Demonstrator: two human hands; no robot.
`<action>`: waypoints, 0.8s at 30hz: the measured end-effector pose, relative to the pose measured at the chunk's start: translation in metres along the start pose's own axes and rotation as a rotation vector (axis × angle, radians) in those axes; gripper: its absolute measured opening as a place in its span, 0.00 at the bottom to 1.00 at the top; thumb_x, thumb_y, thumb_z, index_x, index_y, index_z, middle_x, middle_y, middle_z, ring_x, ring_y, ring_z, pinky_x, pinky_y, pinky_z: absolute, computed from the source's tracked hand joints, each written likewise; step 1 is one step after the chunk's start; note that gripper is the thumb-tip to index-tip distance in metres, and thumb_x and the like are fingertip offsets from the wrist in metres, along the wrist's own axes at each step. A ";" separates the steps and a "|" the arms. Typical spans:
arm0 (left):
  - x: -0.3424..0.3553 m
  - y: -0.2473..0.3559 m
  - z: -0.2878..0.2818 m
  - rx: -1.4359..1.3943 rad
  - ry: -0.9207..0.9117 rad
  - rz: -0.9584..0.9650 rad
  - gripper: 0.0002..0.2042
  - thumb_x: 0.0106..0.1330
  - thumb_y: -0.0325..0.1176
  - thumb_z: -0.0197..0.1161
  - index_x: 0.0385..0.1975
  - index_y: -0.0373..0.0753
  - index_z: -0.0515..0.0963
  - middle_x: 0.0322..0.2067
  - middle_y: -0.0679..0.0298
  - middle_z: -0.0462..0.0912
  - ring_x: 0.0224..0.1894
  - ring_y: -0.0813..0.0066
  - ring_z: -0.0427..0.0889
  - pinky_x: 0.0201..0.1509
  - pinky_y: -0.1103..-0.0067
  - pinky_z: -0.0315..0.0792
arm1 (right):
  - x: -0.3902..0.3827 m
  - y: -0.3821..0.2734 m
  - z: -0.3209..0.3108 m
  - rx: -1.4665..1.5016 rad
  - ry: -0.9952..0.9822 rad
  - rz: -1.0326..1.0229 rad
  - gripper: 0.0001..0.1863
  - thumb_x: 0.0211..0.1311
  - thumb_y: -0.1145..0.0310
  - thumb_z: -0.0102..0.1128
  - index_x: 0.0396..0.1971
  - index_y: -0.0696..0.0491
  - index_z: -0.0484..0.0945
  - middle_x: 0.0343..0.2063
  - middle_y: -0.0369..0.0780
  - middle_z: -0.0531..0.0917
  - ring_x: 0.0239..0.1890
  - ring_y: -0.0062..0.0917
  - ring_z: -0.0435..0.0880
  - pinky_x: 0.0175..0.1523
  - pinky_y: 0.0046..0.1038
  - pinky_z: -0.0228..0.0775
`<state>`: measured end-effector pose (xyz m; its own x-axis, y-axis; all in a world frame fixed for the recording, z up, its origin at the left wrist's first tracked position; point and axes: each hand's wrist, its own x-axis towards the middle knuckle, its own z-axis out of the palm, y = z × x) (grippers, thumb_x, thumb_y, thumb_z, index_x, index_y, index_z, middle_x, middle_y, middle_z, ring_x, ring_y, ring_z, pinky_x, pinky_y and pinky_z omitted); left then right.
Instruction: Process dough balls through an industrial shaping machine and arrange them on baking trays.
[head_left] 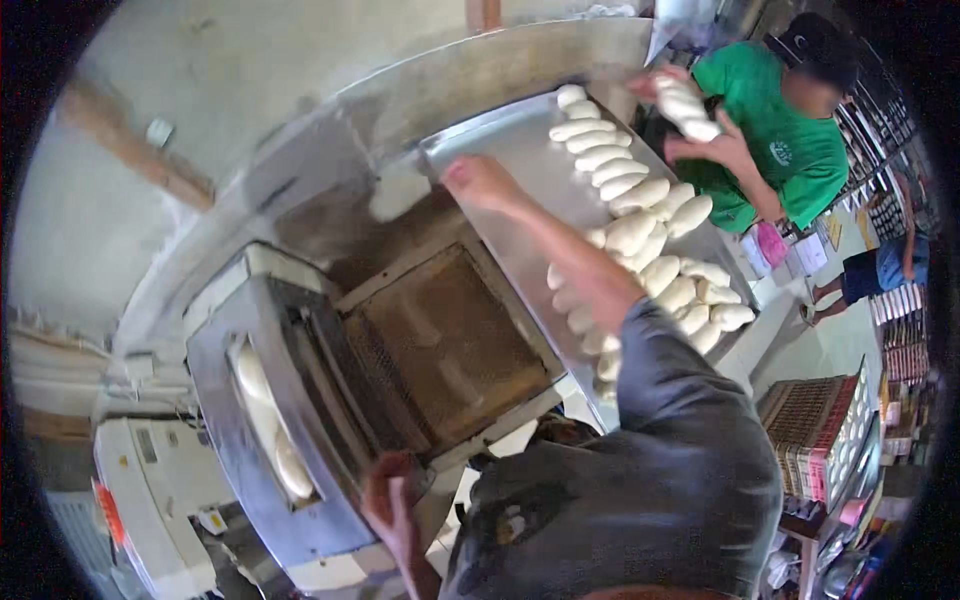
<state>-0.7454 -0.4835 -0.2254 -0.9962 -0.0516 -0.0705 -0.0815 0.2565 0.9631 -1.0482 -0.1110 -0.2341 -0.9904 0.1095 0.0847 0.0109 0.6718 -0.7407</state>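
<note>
My right arm, in a dark short sleeve, stretches across a metal tray (pixel 470 135) of pale dough pieces (pixel 630 230). At its end, my right hand (pixel 480 183) is past the tray's left edge; its fingers look bunched but are smeared by motion. My left hand (pixel 393 497) is low beside the front of a metal dough machine (pixel 300 400), its fingers bent and apart, with nothing seen in them. Long dough pieces (pixel 262 400) lie in the slot on the machine's side. Between machine and tray is a brown mesh-like bed (pixel 440 340).
Across the tray, a person in a green shirt (pixel 770 140) holds several dough pieces (pixel 685 107). A whitish patch (pixel 400 193) marks the surface behind the bed. A pale appliance (pixel 160 490) stands left; stacked racks (pixel 810 430) are at right. Another person (pixel 890 265) is farther off.
</note>
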 end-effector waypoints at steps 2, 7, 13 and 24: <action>0.006 -0.006 0.061 -0.044 -0.207 -0.075 0.14 0.65 0.33 0.58 0.48 0.34 0.74 0.43 0.58 0.80 0.42 0.72 0.78 0.43 0.78 0.71 | 0.009 0.026 -0.050 -0.497 0.169 0.193 0.11 0.57 0.61 0.56 0.27 0.53 0.82 0.22 0.36 0.83 0.23 0.29 0.78 0.31 0.28 0.69; 0.008 -0.026 0.191 -0.155 -0.459 -0.451 0.31 0.64 0.35 0.61 0.64 0.34 0.56 0.62 0.47 0.62 0.60 0.56 0.66 0.59 0.64 0.64 | -0.016 0.056 -0.048 -0.333 -0.380 -0.268 0.16 0.59 0.54 0.54 0.20 0.49 0.78 0.19 0.37 0.80 0.21 0.30 0.79 0.31 0.36 0.71; -0.003 -0.028 0.279 -0.067 -0.595 0.151 0.43 0.66 0.38 0.58 0.70 0.39 0.31 0.68 0.46 0.18 0.72 0.51 0.25 0.71 0.57 0.35 | 0.120 0.213 -0.137 -0.972 0.344 0.374 0.28 0.55 0.43 0.47 0.41 0.53 0.79 0.32 0.43 0.84 0.35 0.37 0.82 0.39 0.37 0.72; 0.006 -0.033 0.274 -0.113 -0.590 0.087 0.38 0.70 0.39 0.51 0.70 0.39 0.32 0.69 0.47 0.21 0.71 0.50 0.25 0.71 0.56 0.34 | 0.125 0.185 -0.166 0.000 0.961 -0.047 0.22 0.48 0.62 0.63 0.45 0.54 0.76 0.32 0.45 0.82 0.32 0.36 0.81 0.39 0.31 0.73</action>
<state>-0.7577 -0.2275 -0.3285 -0.8510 0.5172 -0.0910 -0.0269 0.1301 0.9911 -1.1470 0.1482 -0.2497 -0.4533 0.6364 0.6241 -0.0260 0.6905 -0.7229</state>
